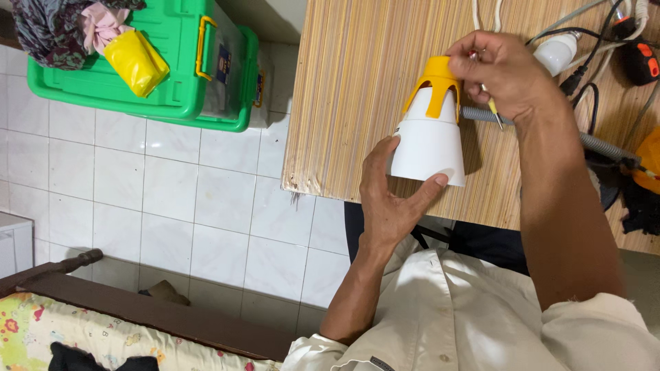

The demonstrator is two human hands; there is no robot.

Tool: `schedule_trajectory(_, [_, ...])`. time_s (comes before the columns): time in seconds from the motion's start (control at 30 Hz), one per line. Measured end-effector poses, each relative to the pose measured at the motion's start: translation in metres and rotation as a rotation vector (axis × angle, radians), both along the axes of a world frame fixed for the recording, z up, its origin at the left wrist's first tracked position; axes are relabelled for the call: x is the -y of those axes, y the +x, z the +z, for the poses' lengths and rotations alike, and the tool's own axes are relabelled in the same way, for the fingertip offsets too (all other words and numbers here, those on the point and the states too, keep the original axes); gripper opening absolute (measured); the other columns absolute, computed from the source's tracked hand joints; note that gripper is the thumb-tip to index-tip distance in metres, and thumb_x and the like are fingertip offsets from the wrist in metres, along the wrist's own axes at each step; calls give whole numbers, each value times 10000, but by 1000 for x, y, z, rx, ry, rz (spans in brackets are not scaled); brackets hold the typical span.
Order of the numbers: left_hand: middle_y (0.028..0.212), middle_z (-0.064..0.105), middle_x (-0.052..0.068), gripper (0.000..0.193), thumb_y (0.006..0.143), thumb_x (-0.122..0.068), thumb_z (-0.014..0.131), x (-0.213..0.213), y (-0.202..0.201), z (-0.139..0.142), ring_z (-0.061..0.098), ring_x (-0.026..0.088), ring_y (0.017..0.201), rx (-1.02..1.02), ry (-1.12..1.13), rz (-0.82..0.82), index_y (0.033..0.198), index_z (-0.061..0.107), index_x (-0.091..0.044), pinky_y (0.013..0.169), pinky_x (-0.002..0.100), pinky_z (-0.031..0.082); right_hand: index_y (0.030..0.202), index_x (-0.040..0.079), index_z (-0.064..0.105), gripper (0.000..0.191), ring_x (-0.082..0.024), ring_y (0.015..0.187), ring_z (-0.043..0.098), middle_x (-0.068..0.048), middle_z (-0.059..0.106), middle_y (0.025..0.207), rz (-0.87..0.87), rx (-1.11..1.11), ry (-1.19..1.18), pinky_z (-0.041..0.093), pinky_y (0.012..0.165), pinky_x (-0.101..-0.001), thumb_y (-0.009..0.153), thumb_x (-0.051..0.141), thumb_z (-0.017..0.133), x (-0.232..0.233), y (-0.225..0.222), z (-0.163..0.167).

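Observation:
My left hand cups the wide lower end of a white cone-shaped lamp body that stands on the striped wooden table. A yellow pronged cap sits on the cone's narrow top. My right hand rests on that cap and pinches a thin screwdriver whose shaft points down toward the table, just right of the cone.
A white bulb, black and white cables and a grey corrugated hose lie at the table's right. A green storage box with a yellow bag stands on the tiled floor. A bed edge lies at the lower left.

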State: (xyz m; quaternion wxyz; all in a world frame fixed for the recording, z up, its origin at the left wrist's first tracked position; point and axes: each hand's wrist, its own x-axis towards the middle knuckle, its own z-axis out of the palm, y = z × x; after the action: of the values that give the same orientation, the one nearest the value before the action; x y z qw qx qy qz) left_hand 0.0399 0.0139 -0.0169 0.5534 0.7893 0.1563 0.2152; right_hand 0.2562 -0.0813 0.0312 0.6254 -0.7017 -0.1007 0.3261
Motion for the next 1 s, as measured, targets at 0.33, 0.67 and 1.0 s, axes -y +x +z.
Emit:
schedule_trajectory(0.33, [1503,529,242,846,796,-267,903,4,-15,-5,558,405,1410,128,110,-15,1488,465,-56,1196,499,485,1205,22,666,248,-39,736,559,-48,673,977,23,199,212,435,567,-163,968,18,740,29,-20,-5])
schedule_trajectory(0.67, [1548,469,246,887,819,-355,871,6,-27,-15,509,407,1449,270,146,-94,1530,407,-99,1208,517,450,1137,36,620,243,-136,1098,692,-90,674,1155,11,460,346,618,984,-298,947,-28,756,61,-44,-9])
schedule_trajectory(1.0, [1666,258,225,1120,848,-443,857,35,-39,-34,340,369,1554,209,-220,-11,1646,164,-73,1277,509,351,1149,-4,641,257,-144,1173,641,-141,671,1292,-103,596,325,548,966,-242,938,-16,787,67,-65,-15])
